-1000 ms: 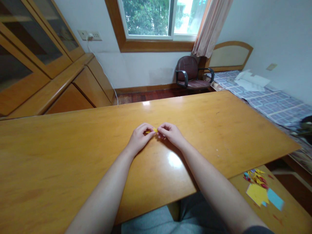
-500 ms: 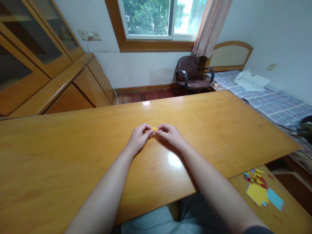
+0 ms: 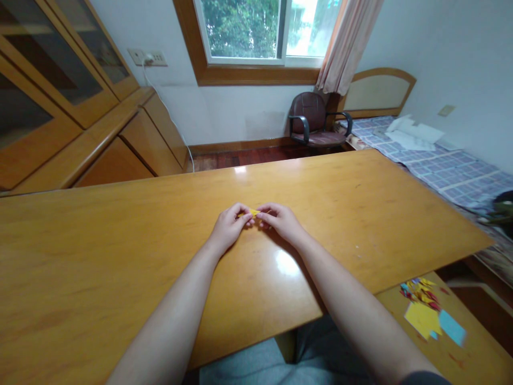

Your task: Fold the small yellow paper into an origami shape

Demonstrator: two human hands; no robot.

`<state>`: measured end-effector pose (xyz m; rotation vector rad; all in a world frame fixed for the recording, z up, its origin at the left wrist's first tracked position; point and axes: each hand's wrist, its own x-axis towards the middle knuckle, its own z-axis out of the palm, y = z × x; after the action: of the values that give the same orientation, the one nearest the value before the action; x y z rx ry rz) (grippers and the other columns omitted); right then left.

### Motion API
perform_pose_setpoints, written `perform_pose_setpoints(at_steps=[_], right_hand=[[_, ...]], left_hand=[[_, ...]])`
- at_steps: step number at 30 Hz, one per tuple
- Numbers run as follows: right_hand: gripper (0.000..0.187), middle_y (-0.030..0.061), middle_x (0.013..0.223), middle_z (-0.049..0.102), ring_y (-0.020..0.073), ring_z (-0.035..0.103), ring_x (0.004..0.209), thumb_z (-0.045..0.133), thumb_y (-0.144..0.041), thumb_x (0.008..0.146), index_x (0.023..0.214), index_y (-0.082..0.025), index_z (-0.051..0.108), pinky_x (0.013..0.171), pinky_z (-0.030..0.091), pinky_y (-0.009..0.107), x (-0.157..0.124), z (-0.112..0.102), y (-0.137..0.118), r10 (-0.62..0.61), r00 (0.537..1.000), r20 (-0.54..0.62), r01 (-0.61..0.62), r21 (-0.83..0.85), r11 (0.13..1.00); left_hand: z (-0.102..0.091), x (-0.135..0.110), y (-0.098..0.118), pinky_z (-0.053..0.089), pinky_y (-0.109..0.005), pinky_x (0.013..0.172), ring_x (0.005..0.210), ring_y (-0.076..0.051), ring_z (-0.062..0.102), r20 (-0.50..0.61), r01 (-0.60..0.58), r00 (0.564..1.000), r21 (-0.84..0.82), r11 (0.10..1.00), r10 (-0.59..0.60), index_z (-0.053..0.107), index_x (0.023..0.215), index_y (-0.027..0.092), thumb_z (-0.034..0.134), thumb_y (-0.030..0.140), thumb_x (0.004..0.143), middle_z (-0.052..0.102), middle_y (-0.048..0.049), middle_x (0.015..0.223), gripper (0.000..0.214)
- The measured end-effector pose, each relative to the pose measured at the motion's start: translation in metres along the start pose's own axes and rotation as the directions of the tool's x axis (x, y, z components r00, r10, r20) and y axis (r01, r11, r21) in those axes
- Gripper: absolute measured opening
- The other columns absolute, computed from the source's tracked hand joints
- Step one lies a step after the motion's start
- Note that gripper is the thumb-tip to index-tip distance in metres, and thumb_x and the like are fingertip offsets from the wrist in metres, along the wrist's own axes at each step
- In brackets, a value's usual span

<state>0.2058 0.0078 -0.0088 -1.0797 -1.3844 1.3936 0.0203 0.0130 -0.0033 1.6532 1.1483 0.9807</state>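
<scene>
Daylight from a wood-framed window [image 3: 256,32] falls on a long, glossy, honey-coloured wooden tabletop [image 3: 120,240] that fills most of the view. Near its middle, the left hand [image 3: 228,227] and the right hand [image 3: 280,220] meet fingertip to fingertip, both resting on the wood. Between them sits a small folded piece of yellow paper [image 3: 252,213], mostly hidden; the fingers of each hand are curled in and pinch it from either side. Beyond the far edge stands a dark red padded armchair [image 3: 315,120] by a pale pink curtain [image 3: 347,45]. A bed with a blue-and-white checked cover [image 3: 449,168] runs along the right wall. Low at the right, on a lower wooden surface [image 3: 473,353], lie loose scraps of yellow, red and blue paper [image 3: 428,313]. Wooden cabinets with glass doors [image 3: 60,80] line the left wall.
</scene>
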Motion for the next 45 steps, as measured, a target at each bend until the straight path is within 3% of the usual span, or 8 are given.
perform_pose_setpoints(at_steps=[25, 33, 40, 45], right_hand=[[0.026, -0.0007, 0.061, 0.063, 0.0113, 0.058, 0.057, 0.064, -0.039, 0.078, 0.080, -0.014, 0.064, 0.054, 0.041, 0.022, -0.001, 0.000, -0.004, 0.036, 0.999, -0.013, -0.036, -0.064, 0.997], [0.024, -0.0014, 0.060, 0.061, 0.0106, 0.056, 0.055, 0.063, -0.038, 0.078, 0.079, -0.014, 0.064, 0.053, 0.040, 0.022, -0.001, 0.000, -0.007, 0.040, 0.998, -0.039, -0.042, -0.057, 0.997], [0.023, -0.0019, 0.059, 0.060, 0.0105, 0.054, 0.054, 0.064, -0.037, 0.076, 0.078, -0.014, 0.064, 0.052, 0.040, 0.022, -0.002, 0.000, -0.008, 0.042, 0.998, -0.052, -0.045, -0.043, 0.998], [0.023, -0.0022, 0.059, 0.060, 0.0107, 0.055, 0.054, 0.063, -0.038, 0.076, 0.077, -0.015, 0.063, 0.052, 0.040, 0.022, -0.001, 0.000, -0.008, 0.047, 0.997, -0.060, -0.049, -0.036, 0.998]], left_hand=[[-0.001, 0.000, 0.000, 0.054, -0.029, 0.067, 0.070, -0.017, 0.069, 0.025, -0.019, 1.000, 0.087, 0.996, 0.016, 0.060, 0.083, 0.017, 0.060, 0.034, 0.085, 0.072, -0.0039, 0.076, 0.017], [0.000, 0.001, -0.001, 0.055, -0.028, 0.067, 0.069, -0.016, 0.069, 0.021, 0.014, 1.000, 0.036, 0.999, -0.014, 0.060, 0.084, 0.017, 0.064, 0.037, 0.084, 0.072, -0.0033, 0.075, 0.020], [0.002, 0.003, -0.008, 0.055, -0.028, 0.064, 0.068, -0.015, 0.069, 0.011, 0.031, 0.999, -0.157, 0.987, -0.030, 0.051, 0.092, 0.018, 0.067, 0.036, 0.082, 0.069, -0.0005, 0.074, 0.026], [0.003, 0.004, -0.011, 0.054, -0.026, 0.063, 0.066, -0.014, 0.068, 0.007, 0.028, 1.000, -0.206, 0.978, -0.027, 0.049, 0.099, 0.019, 0.066, 0.033, 0.082, 0.067, 0.0010, 0.073, 0.028]])
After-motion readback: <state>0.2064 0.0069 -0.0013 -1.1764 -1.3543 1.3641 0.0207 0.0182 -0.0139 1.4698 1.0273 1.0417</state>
